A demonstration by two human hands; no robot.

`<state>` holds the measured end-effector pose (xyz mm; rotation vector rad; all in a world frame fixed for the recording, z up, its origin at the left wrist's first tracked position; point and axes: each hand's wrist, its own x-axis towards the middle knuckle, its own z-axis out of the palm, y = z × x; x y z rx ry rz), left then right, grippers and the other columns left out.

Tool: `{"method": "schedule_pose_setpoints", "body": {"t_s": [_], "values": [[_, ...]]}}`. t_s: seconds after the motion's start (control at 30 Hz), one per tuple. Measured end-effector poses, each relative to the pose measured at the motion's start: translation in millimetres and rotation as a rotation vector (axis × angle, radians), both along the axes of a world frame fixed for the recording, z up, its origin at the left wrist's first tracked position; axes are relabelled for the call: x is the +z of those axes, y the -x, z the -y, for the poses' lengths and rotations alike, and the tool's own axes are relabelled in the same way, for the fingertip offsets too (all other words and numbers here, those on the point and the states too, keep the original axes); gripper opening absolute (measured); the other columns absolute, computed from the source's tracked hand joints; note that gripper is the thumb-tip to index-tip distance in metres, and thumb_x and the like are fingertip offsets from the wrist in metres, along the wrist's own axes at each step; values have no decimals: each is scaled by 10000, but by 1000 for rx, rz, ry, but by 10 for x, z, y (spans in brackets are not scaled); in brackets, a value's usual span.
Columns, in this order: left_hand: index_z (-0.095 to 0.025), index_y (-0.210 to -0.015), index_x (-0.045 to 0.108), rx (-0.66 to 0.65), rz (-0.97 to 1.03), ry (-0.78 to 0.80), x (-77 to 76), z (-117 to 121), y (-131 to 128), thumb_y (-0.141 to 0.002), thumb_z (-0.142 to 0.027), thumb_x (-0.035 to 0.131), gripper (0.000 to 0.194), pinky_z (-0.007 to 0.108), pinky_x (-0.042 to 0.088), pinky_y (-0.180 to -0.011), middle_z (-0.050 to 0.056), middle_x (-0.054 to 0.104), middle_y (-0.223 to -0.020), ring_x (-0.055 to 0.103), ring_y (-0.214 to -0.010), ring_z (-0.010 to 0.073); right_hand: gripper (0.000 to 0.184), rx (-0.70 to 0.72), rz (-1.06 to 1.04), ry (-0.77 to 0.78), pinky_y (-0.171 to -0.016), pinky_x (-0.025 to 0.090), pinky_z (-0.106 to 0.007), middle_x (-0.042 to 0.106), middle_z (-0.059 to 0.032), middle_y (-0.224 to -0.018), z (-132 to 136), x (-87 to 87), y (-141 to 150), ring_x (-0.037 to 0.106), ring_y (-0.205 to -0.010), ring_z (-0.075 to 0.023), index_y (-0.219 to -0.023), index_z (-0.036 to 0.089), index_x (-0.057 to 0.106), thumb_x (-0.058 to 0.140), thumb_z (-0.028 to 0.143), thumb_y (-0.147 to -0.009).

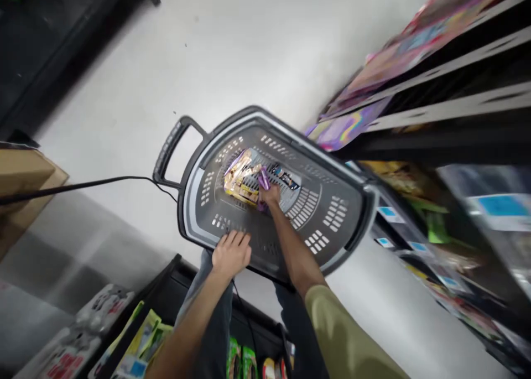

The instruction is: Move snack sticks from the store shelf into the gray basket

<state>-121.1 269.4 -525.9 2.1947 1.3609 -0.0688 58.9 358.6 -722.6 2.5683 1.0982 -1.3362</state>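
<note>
A dark grey shopping basket (348,224) with a black handle (170,146) stands on the pale floor below me. My right hand (270,194) reaches down inside it, fingers closed on a small purple packet (263,178). A yellow and purple snack bag (240,181) and a small dark packet (286,178) lie on the basket's bottom beside that hand. My left hand (230,253) rests on the basket's near rim, fingers curled over the edge.
Store shelves (448,63) with colourful packets run along the right. A low shelf (136,335) with more packets lies at the bottom left. A cardboard box (25,185) sits at the left, and a black cable (103,181) runs from it toward the basket.
</note>
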Motion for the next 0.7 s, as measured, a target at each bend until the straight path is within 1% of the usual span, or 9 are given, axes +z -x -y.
{"method": "schedule_pose_setpoints", "body": {"t_s": [0.1, 0.17, 0.23, 0.3, 0.33, 0.4, 0.5, 0.6, 0.7], "values": [[-187, -1007, 714, -26, 49, -113, -70, 0, -43, -893, -190, 546, 203, 371, 417, -743, 71, 735, -904, 633, -870, 238, 343, -69, 160, -1, -895, 547, -408, 557, -215, -1315, -101, -432, 171, 677, -1028, -287, -1193, 113, 675, 598, 297, -914], [-183, -997, 710, -34, 65, -142, -86, -23, -74, -891, -191, 550, 192, 369, 413, -736, 67, 730, -886, 629, -858, 234, 316, -101, 231, 11, -891, 552, -422, 567, -223, -1282, -105, -563, 186, 682, -1019, -296, -1179, 113, 678, 593, 256, -910], [-185, -995, 708, -35, 65, -125, -91, -23, -81, -895, -188, 542, 193, 373, 416, -732, 66, 729, -880, 628, -846, 234, 276, -116, 251, 38, -868, 557, -419, 633, -209, -1163, -50, -552, 140, 693, -991, -302, -1111, 117, 705, 625, 270, -895], [-191, -999, 707, -16, 49, -54, -90, -3, -61, -905, -179, 524, 206, 381, 426, -740, 69, 728, -886, 629, -852, 242, 271, -114, 220, 58, -849, 552, -404, 685, -186, -1054, 53, -405, 53, 698, -973, -304, -1052, 133, 725, 664, 331, -877], [-194, -1006, 705, 5, 41, -2, -83, 4, -45, -911, -172, 512, 217, 385, 436, -752, 72, 727, -894, 630, -869, 249, 283, -114, 197, 54, -839, 547, -395, 701, -174, -1015, 115, -279, -3, 699, -962, -302, -1034, 142, 730, 678, 364, -867], [-201, -1036, 697, 66, 48, 113, -39, -5, -17, -922, -154, 483, 247, 393, 460, -806, 79, 724, -942, 626, -946, 264, 291, -121, 145, 7, -809, 533, -373, 717, -146, -940, 233, 82, -132, 697, -909, -285, -981, 151, 733, 691, 406, -848], [-195, -1133, 663, 216, 154, 247, 173, -106, -13, -928, -143, 464, 291, 409, 465, -966, 96, 694, -1108, 582, -1109, 271, 244, -145, -8, -131, -715, 504, -318, 691, -75, -779, 365, 882, -334, 653, -754, -219, -825, 150, 708, 711, 393, -809], [-160, -1241, 609, 468, 261, 308, 598, -278, -50, -918, -230, 544, 337, 463, 401, -1097, 132, 636, -1241, 532, -1216, 287, 255, -248, -305, -239, -578, 443, -263, 607, 5, -634, 457, 1871, -472, 539, -592, -142, -715, 167, 648, 763, 394, -733], [-173, -1303, 575, 710, 488, 477, 1148, -441, -99, -882, -379, 645, 474, 476, 388, -1120, 142, 599, -1328, 524, -1274, 293, 354, -411, -692, -181, -459, 354, -229, 498, 67, -530, 538, 2831, -478, 394, -469, -84, -668, 191, 579, 850, 418, -638]]}}
